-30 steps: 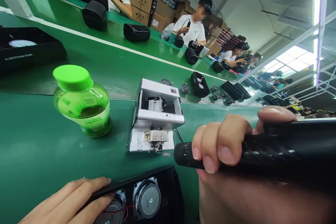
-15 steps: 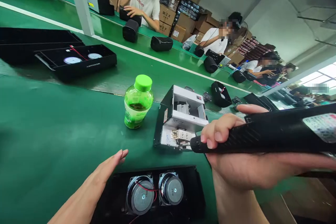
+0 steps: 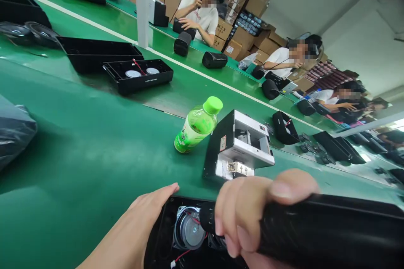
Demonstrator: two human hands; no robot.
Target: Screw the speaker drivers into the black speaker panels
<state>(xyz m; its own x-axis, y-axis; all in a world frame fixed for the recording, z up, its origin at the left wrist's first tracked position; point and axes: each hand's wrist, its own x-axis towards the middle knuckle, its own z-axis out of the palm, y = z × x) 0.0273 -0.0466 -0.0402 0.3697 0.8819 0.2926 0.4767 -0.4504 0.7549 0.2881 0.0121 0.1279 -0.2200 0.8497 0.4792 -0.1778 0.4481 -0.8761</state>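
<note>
A black electric screwdriver (image 3: 303,222) is gripped in my right hand (image 3: 246,210), its nose over the speaker drivers. Below lies an open black speaker box (image 3: 160,239) with a round metal driver (image 3: 191,229) and a second one mostly hidden behind the tool. A red wire with a white plug hangs by the first driver. My left hand (image 3: 148,210) rests along the box's left edge, fingers stretched out and holding nothing. Beyond the box stands a black and white screw feeder machine (image 3: 240,147).
A green-capped bottle (image 3: 198,126) stands left of the machine. Another open speaker box (image 3: 142,77) lies farther back. A plastic-wrapped item (image 3: 14,130) is at the left edge. People sit across the green table (image 3: 78,147), with black speakers before them.
My right hand has brought the screwdriver from the machine down and left over the speaker box. The view has turned left. My left hand remains flat by the box.
</note>
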